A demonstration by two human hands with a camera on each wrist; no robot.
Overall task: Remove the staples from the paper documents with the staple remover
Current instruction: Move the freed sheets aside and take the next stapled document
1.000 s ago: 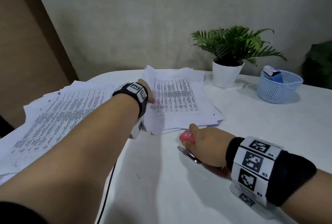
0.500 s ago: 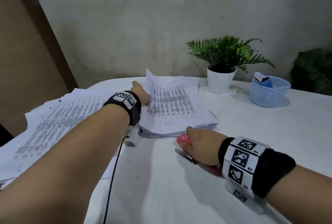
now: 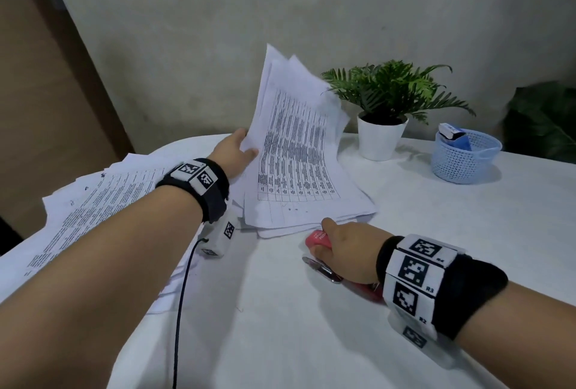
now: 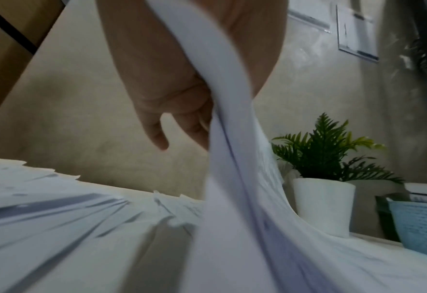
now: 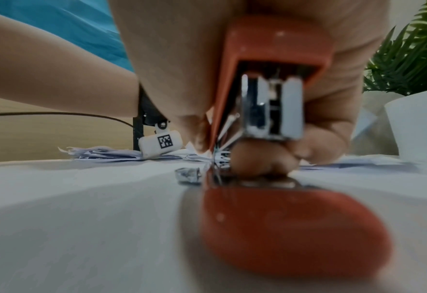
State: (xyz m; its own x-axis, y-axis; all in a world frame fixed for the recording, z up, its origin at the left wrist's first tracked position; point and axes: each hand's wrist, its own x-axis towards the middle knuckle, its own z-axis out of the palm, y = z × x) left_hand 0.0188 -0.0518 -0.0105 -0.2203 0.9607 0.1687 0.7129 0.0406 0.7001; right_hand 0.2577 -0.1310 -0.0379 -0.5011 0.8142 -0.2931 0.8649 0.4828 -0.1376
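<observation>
left arm: reaches far out over the table | left hand (image 3: 233, 151): lifted, fingers and thumb pinch the edge of a raised sheaf of white printed paper sheets (image 3: 293, 139) | right arm: low, wrist near the table | right hand (image 3: 349, 251): fingers curled round a red plastic and metal staple remover (image 5: 270, 95)

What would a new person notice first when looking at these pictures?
First, the sheaf of printed papers that the left hand grips by its left edge and lifts above the middle stack. Next, the red staple remover that the right hand holds on the white table in front of that stack. Behind, a green plant in a white pot stands beside a blue basket.
</observation>
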